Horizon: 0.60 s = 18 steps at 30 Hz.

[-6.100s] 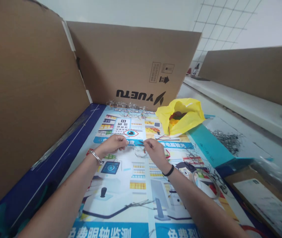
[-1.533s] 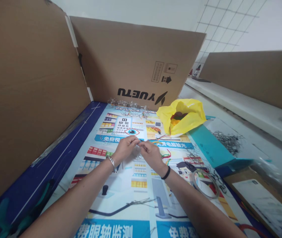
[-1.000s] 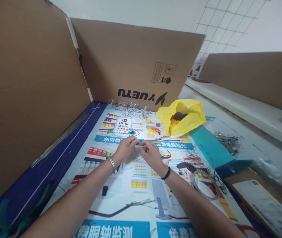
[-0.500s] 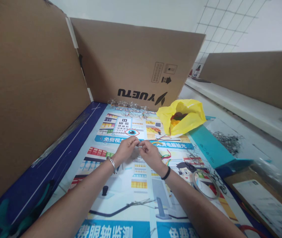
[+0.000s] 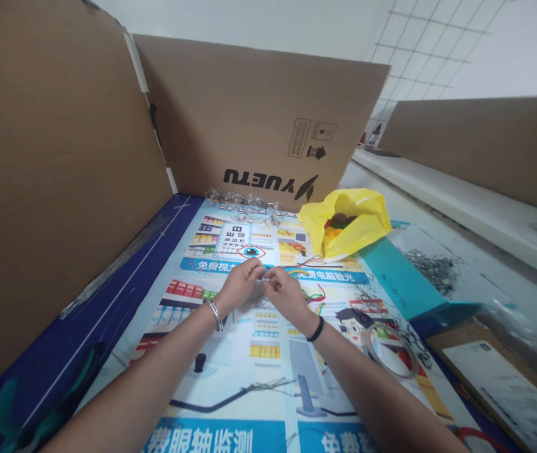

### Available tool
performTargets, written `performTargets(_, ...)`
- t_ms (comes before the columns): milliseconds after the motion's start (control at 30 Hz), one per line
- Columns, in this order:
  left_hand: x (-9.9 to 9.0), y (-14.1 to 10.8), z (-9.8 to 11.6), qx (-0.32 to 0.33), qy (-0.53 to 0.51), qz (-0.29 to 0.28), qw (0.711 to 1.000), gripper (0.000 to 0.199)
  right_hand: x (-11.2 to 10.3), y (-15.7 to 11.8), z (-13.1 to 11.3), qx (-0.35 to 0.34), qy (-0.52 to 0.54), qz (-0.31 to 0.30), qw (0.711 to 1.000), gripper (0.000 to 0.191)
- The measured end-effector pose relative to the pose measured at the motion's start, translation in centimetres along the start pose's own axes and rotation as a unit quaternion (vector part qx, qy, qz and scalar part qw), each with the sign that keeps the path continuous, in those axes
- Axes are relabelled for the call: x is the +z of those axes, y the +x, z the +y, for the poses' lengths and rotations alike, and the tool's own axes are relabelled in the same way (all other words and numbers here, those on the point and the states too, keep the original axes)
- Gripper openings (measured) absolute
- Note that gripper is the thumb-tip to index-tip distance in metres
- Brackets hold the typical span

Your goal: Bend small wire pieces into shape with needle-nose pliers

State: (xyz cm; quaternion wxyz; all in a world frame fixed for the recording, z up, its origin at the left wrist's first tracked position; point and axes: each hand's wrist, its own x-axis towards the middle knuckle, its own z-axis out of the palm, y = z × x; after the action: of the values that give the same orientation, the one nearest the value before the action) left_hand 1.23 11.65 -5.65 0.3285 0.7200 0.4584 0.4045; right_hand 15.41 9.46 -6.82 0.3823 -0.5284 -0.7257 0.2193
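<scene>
Left of the bag (image 5: 370,236) and nearer the person, the left hand (image 5: 241,283) and right hand (image 5: 288,292) are sitting almost fingertip to fingertip, each pinching closed on a thin piece (image 5: 264,277) too small to identify. Cords (image 5: 319,296) are lying before the bag, with wires (image 5: 268,385) lying farther from it.

Pale wall (image 5: 259,22) behind brown cardboard partitions (image 5: 249,100); dark-lined grid (image 5: 412,48) upper right; white ledge (image 5: 457,189) below.
</scene>
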Motion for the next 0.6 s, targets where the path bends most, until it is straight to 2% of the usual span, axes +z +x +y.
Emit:
performTargets(167, -0.2, 0.0, 0.1, -0.009, 0.014, 0.008, 1.000, 0.021, -0.8, 0.5, 0.0, -0.010, 0.014, -0.016, 1.000, 0.010)
performTargets(267, -0.4, 0.1, 0.2, -0.013, 0.022, 0.016, 1.000, 0.022, -2.8, 1.4, 0.2, -0.021, 0.036, -0.019, 0.999, 0.014)
performTargets(400, -0.5, 0.2, 0.2, -0.021, 0.022, 0.027, 0.999, 0.021, -5.9, 2.6, 0.8, -0.010, -0.024, -0.009, 1.000, 0.013)
performTargets(500, -0.5, 0.2, 0.1, -0.031, 0.025, 0.037, 0.999, 0.020, -7.3, 2.6, 1.3, -0.031, -0.124, -0.092, 0.987, 0.015)
performTargets(600, -0.5, 0.2, -0.1, -0.038, 0.021, 0.046, 0.998, 0.021, -7.7, 2.0, 1.8, -0.060, -0.211, -0.137, 0.966, 0.017)
